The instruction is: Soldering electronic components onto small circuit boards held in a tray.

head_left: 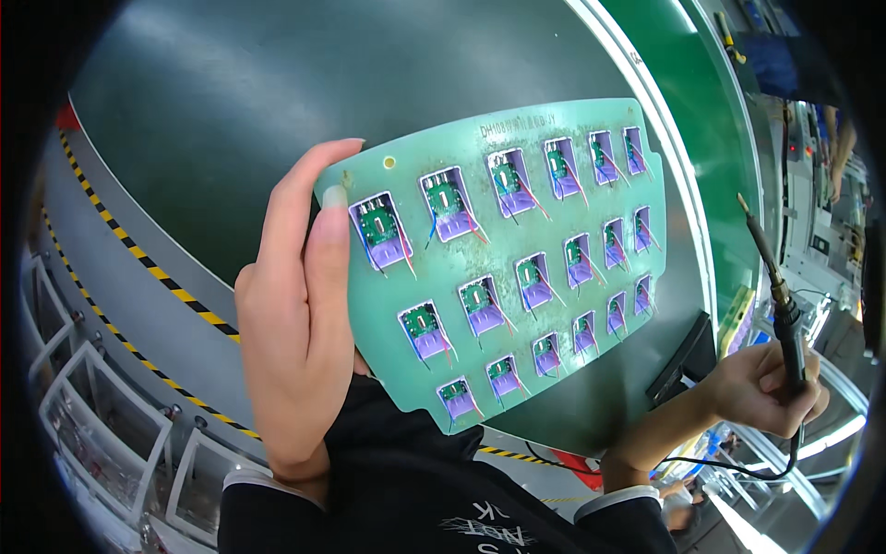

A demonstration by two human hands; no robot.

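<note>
My left hand (305, 295) grips the left edge of a pale green fixture board (406, 258), thumb on its face and fingers behind. The board is tilted up above the table. Rows of cut-outs hold purple pieces, each with a small green circuit board (377, 224) and thin red and blue wires. At the right, my right hand (771, 388) is closed around a soldering iron (780, 295). Its tip points up and to the left, apart from the board. A black cord hangs from the iron's lower end.
A dark green work table (249, 83) with a white edge strip lies beyond the board. Yellow-and-black striped tape (157, 268) marks the floor at left, near pale-framed bins (101, 406). A black flat object (681, 360) rests behind my right wrist. Shelving and equipment stand far right.
</note>
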